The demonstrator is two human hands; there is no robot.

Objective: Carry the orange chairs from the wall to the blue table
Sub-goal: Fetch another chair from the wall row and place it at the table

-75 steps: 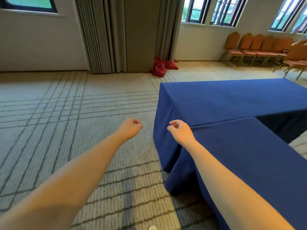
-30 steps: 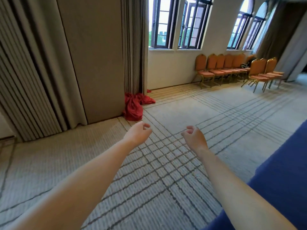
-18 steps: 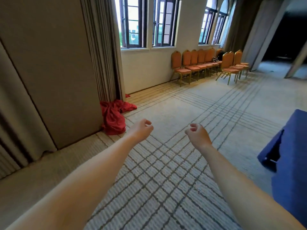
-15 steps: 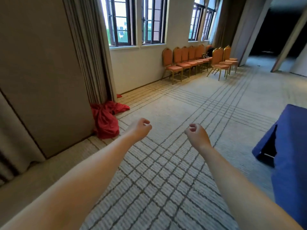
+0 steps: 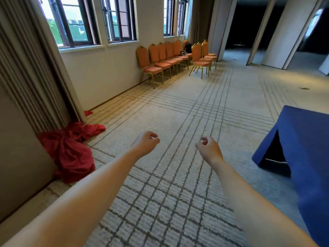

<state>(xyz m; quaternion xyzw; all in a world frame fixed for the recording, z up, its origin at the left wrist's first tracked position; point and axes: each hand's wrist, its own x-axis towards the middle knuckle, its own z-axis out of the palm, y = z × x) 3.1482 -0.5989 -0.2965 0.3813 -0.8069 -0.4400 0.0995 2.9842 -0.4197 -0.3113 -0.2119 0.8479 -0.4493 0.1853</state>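
- Our left hand and right hand are loosely curled, empty.
- Chairs line the wall, well apart from the table.
- We'd head for the nearest, gripping back and seat.

No writing or number can be read; the orange chairs seem too distant to tell.

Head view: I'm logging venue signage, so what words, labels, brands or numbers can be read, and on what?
None can be read.
The orange chairs, the blue table, the red cloth and the windows show no lettering.
The dark bag on a far chair is too small to tell.
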